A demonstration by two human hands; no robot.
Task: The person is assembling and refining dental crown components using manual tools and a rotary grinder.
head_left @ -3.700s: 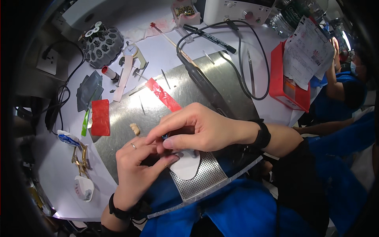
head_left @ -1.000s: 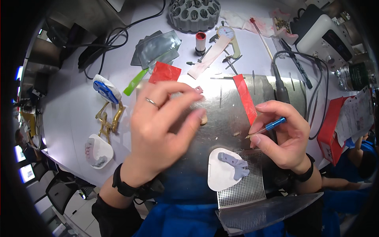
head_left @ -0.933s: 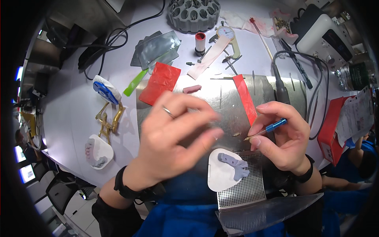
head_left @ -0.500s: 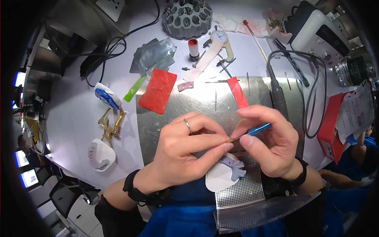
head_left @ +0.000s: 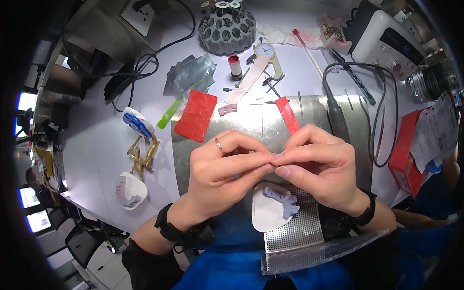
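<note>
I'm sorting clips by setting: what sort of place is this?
Probably a dental laboratory: the grey-topped dental model, the gold-coloured hinged frame and the round grey tool rack suggest it.

The model point(head_left: 263, 220) is white, its arch point(head_left: 289, 208) blue-grey. Silver mesh point(head_left: 295, 237) carries rows of dark dots. Sheet point(head_left: 195, 116) and strip point(head_left: 287, 115) are red, the articulator point(head_left: 137, 166) gold

A round grey holder point(head_left: 227, 35) stands near the far edge of the counter point(head_left: 99, 154), a white control unit point(head_left: 369, 36) toward its far right corner. Papers point(head_left: 437, 130) lie over a red box point(head_left: 407, 166) by the right edge.
</note>
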